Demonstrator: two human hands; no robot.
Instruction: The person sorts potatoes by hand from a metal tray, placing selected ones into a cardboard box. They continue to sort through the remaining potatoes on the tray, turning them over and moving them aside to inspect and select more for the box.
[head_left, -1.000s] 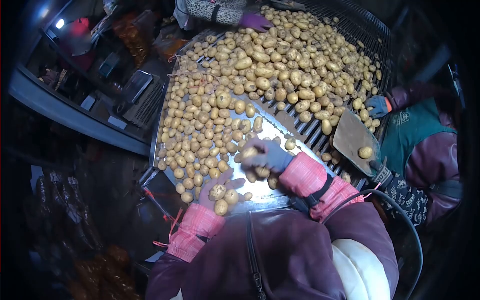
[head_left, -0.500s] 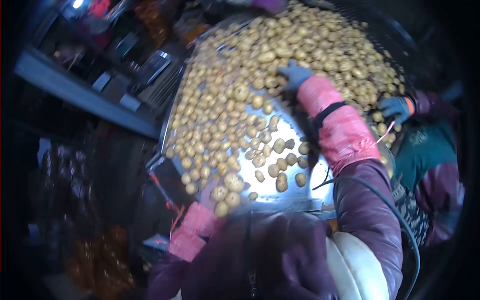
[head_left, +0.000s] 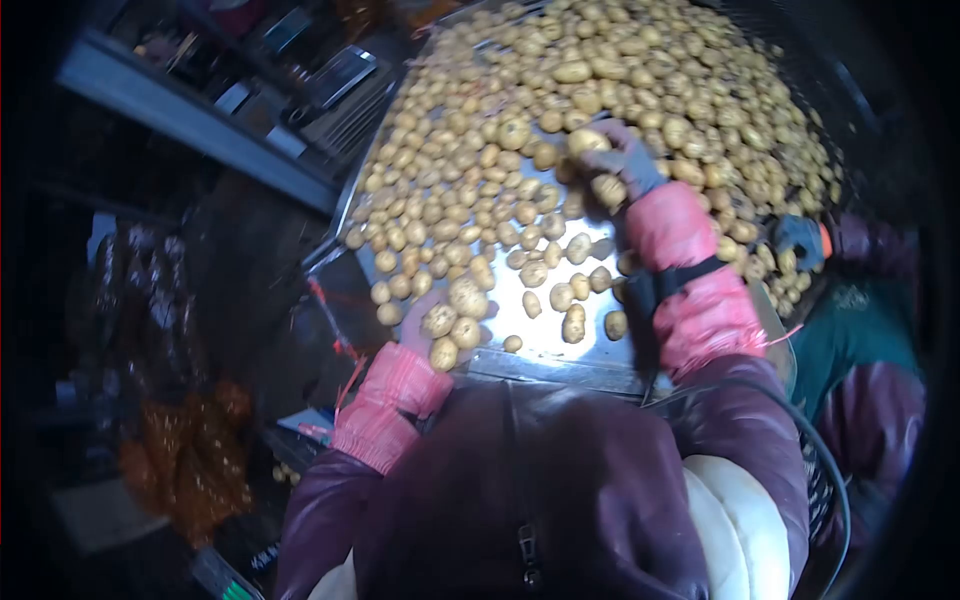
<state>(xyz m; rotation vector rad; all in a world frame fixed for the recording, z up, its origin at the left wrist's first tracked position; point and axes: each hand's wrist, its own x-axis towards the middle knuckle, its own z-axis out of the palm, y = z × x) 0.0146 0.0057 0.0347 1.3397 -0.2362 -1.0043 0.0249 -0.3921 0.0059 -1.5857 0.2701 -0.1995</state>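
Several potatoes [head_left: 466,298] rest bunched in my left hand [head_left: 416,318], which is low over the front left corner of the metal sorting table [head_left: 610,372]. Its fingers are mostly hidden beneath them. My gloved right hand [head_left: 632,158] curls round a pale potato [head_left: 587,142] at the edge of the heap. Another potato [head_left: 608,190] sits against the same hand's palm side. Loose potatoes [head_left: 574,324] lie scattered on the shiny metal between my hands. A thick spread of potatoes [head_left: 640,60] covers the table's far and left parts.
At the right, another person's gloved hand [head_left: 800,240] is among potatoes, close to my right arm. A cable [head_left: 815,450] runs beside my right sleeve. A grey beam [head_left: 190,115] and a scale-like device [head_left: 345,75] stand left. Orange mesh sacking [head_left: 195,450] lies lower left.
My right hand has gone from reaching flat into the heap to gripping potatoes. The left hand, with its potatoes, has moved forward. The whole view has shifted slightly.
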